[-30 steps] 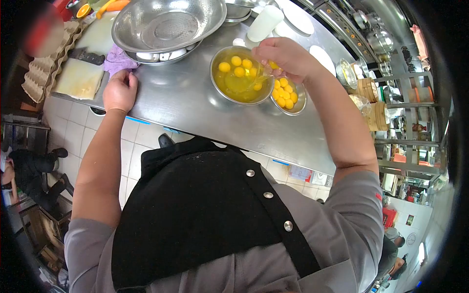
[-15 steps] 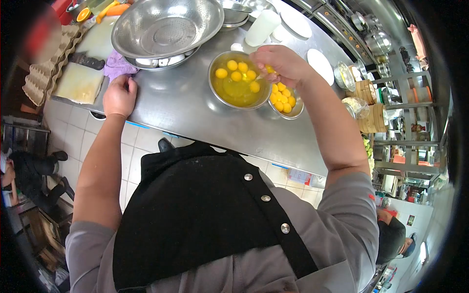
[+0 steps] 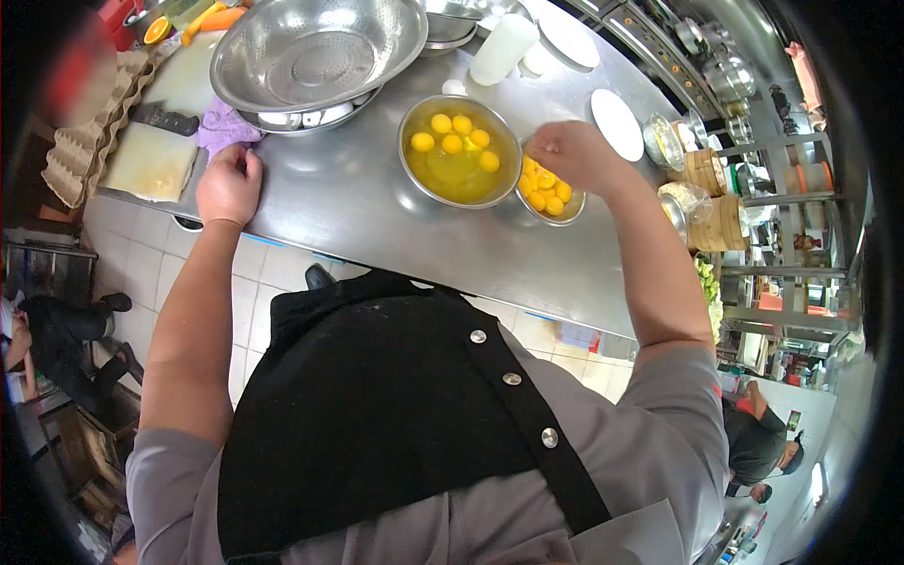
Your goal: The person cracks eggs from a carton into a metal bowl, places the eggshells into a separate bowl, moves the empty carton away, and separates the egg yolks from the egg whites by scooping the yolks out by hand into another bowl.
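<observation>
My right hand is over a small metal bowl of egg yolks, covering its far part. Its fingers are curled together, and whatever may be in them is hidden. Beside it, to the left, a larger metal bowl holds clear egg white with several whole yolks floating in it. My left hand rests closed at the near edge of the steel table, against a crumpled purple cloth; I see nothing held in it.
A big perforated metal bowl sits on another bowl with white eggs. Egg cartons lie at the left beside a board. A white bottle and plates stand behind. Other people are at the sides.
My right hand has moved right, from the large bowl's edge to above the small bowl. The yolk visible at its fingers before no longer shows there. My left hand has stayed put.
</observation>
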`<state>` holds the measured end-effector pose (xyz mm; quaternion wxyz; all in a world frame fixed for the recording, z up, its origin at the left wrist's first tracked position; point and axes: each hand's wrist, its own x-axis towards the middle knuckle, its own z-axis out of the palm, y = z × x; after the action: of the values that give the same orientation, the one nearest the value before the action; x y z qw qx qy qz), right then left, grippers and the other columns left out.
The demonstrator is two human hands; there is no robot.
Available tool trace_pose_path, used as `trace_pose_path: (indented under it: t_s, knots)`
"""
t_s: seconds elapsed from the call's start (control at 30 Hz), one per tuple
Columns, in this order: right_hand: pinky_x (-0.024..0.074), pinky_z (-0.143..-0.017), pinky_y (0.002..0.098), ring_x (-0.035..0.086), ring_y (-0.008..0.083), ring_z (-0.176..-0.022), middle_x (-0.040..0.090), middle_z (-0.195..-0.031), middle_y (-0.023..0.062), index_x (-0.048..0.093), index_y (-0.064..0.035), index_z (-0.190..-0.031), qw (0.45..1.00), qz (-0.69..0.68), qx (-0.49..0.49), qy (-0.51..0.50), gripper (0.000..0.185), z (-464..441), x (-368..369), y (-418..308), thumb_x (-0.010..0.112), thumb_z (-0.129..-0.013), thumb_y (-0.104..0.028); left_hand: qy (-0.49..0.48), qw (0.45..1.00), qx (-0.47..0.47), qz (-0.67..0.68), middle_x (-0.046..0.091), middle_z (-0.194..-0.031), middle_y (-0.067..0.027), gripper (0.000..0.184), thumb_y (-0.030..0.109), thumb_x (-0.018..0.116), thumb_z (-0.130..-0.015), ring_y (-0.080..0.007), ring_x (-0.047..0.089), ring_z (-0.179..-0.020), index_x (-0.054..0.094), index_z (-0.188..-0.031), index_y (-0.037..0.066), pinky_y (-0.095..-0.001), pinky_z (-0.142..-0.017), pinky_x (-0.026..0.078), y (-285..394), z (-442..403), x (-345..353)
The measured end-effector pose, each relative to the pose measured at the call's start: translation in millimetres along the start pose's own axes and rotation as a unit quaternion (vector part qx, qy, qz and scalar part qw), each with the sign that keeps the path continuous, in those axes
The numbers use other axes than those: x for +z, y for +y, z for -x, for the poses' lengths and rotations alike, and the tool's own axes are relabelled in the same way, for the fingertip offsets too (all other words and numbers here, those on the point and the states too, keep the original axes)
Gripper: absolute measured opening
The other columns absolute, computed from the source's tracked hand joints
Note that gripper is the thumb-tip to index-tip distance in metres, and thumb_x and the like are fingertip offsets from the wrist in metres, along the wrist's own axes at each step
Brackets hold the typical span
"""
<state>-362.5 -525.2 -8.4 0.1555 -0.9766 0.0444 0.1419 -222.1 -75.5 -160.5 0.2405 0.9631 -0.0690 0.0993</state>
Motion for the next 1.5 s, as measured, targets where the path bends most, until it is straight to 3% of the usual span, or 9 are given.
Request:
trace_pose_path:
  t_s: [0.03,0.13,0.23,0.53,0.67,0.83,1.03,1.23,1.5]
  knots:
    - [0.0551,-0.076,0.0354,0.069,0.0228,-0.082,0.073,-0.088,0.0098,0.073,-0.0050,-0.101,0.999,-0.017,-0.046,0.024,0.020,-3,5,-5,0.071,-0.091,-0.022,0.000,1.000,-0.001,0.001,0.072,-0.096,-0.0165,0.028,0.034,0.060,-0.096,-0.0381,0.069,-0.089,0.071,-0.094,0.009,-0.0472,-0.079,0.054,0,1,0]
    - [0.0569,-0.081,0.0398,0.072,0.0310,-0.091,0.074,-0.097,0.0138,0.073,-0.0066,-0.109,0.962,0.208,-0.174,0.011,0.024,-30,30,-18,0.070,-0.085,-0.012,-0.011,1.000,-0.012,-0.005,0.072,-0.096,-0.0162,0.028,0.035,0.059,-0.096,-0.0380,0.068,-0.089,0.071,-0.094,0.009,-0.0476,-0.079,0.054,4,1,-4]
    - [0.0564,-0.085,0.0451,0.070,0.0368,-0.098,0.073,-0.104,0.0155,0.072,-0.0075,-0.111,0.966,0.239,-0.079,-0.057,0.030,-35,39,-52,0.066,-0.081,-0.004,0.000,1.000,0.001,0.008,0.071,-0.096,-0.0159,0.028,0.035,0.059,-0.096,-0.0378,0.068,-0.089,0.071,-0.095,0.009,-0.0478,-0.078,0.054,0,1,-1]
    - [0.0564,-0.083,0.0424,0.071,0.0339,-0.094,0.073,-0.105,0.0143,0.072,-0.0067,-0.113,0.937,0.284,-0.116,-0.169,0.033,-64,58,-53,0.069,-0.080,-0.006,0.026,1.000,0.015,0.003,0.070,-0.093,-0.0157,0.027,0.035,0.060,-0.095,-0.0372,0.068,-0.088,0.069,-0.093,0.009,-0.0474,-0.077,0.054,-3,2,2]
    - [0.0537,-0.069,0.0330,0.069,0.0215,-0.079,0.072,-0.094,0.0069,0.071,-0.0057,-0.105,0.964,-0.001,-0.084,-0.254,0.025,-69,39,-40,0.073,-0.081,-0.010,0.023,1.000,0.020,0.009,0.070,-0.091,-0.0156,0.027,0.034,0.060,-0.094,-0.0369,0.067,-0.087,0.069,-0.091,0.009,-0.0476,-0.076,0.053,-3,1,1]
    - [0.0445,-0.057,0.0241,0.062,0.0086,-0.072,0.067,-0.083,0.0013,0.071,-0.0053,-0.107,0.919,-0.264,-0.028,-0.292,0.025,-55,21,-35,0.075,-0.086,-0.018,0.000,1.000,0.009,-0.007,0.071,-0.097,-0.0181,0.029,0.034,0.060,-0.096,-0.0379,0.069,-0.091,0.072,-0.099,0.008,-0.0459,-0.080,0.054,0,0,-3]
    - [0.0440,-0.053,0.0222,0.062,0.0115,-0.066,0.067,-0.084,0.0029,0.068,-0.0065,-0.096,0.846,-0.474,-0.008,-0.243,0.021,-40,18,-30,0.072,-0.094,-0.027,-0.007,1.000,0.001,-0.013,0.072,-0.099,-0.0183,0.030,0.035,0.060,-0.096,-0.0378,0.069,-0.092,0.072,-0.100,0.008,-0.0458,-0.082,0.054,3,1,-5]
    - [0.0371,-0.052,0.0261,0.054,0.0135,-0.062,0.060,-0.075,0.0031,0.061,-0.0077,-0.083,0.875,-0.436,0.043,-0.207,0.033,-31,8,-51,0.066,-0.096,-0.038,0.008,1.000,0.010,-0.013,0.072,-0.095,-0.0155,0.029,0.036,0.059,-0.095,-0.0362,0.069,-0.091,0.070,-0.093,0.009,-0.0470,-0.079,0.054,-2,0,0]
    - [0.0321,-0.046,0.0230,0.046,0.0078,-0.052,0.054,-0.066,-0.0001,0.058,-0.0072,-0.078,0.916,-0.366,0.050,-0.154,0.026,-32,4,-56,0.067,-0.096,-0.024,0.017,1.000,0.012,0.001,0.071,-0.094,-0.0156,0.029,0.035,0.059,-0.095,-0.0367,0.068,-0.090,0.070,-0.092,0.008,-0.0474,-0.079,0.054,-1,2,-1]
